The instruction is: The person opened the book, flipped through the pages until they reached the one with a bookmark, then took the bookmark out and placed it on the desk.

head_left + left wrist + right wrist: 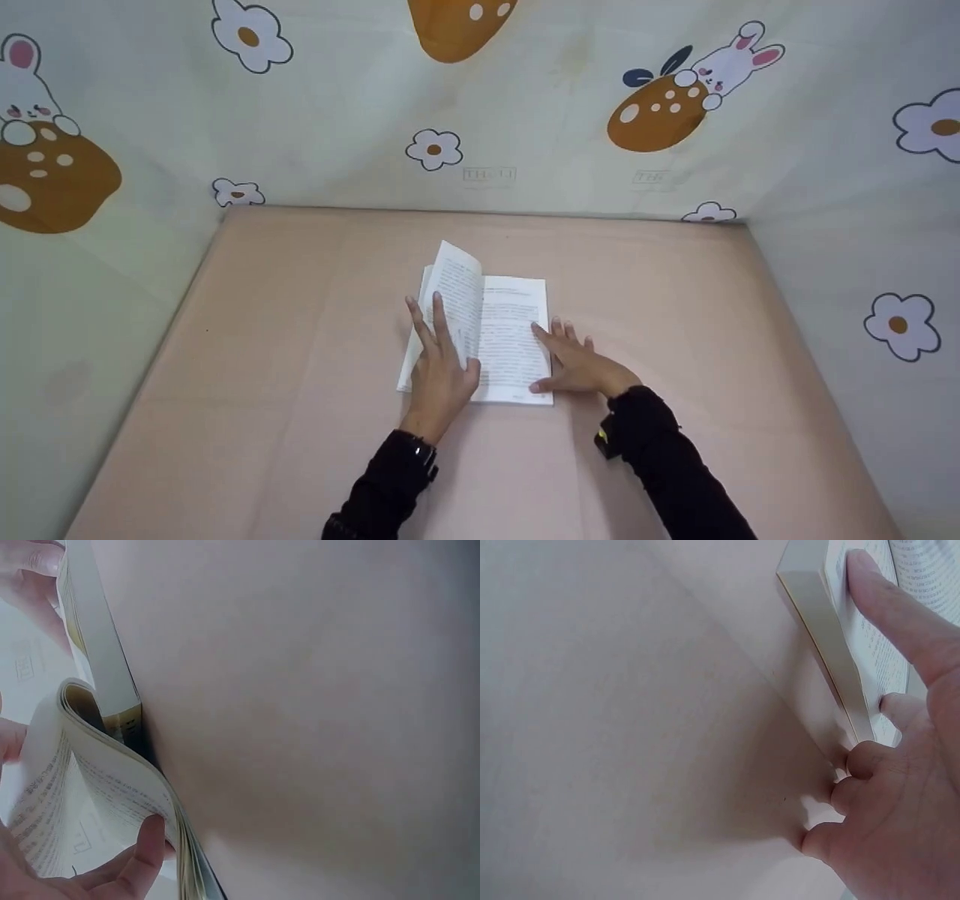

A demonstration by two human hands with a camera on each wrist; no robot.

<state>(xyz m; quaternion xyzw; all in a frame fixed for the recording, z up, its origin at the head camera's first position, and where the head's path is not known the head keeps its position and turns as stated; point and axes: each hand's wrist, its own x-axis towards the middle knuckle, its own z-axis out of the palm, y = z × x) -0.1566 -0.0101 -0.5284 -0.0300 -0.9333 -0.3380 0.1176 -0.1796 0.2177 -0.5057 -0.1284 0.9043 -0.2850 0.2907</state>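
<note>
An open book (501, 337) lies flat near the middle of a pink bench (262, 390), printed pages up, its far edge toward the patterned cloth wall (525, 135); the right-hand page lies flat, while a leaf (459, 292) on the left side stands up and curls over toward the spine; the left wrist view shows that same leaf (90, 780) bowed in an arc above the stacked page edges, with the book (105, 682) resting on the pink surface.

The left hand (439, 367) lies on the left half of the book, fingers straight and spread, pointing away from the person and resting against the lifted leaf; its thumb lies near the gutter; the grip is apart, pressing rather than clamping; in the left wrist view the thumb (146, 844) touches the underside edge of the bowed leaf.

The right hand (574, 364) rests at the book's right edge, forefinger stretched out flat on the right-hand page, thumb along the lower corner, the other fingers loosely bent just beside the edge and touching the bench; the right wrist view shows the forefinger (889, 607) on the printed page and the curled fingers (859, 765) against the page block (821, 637); this grip is also apart, holding nothing.

Both forearms wear black sleeves (667, 457); the cloth wall with rabbits, flowers and brown mushroom shapes encloses the bench on three sides.
</note>
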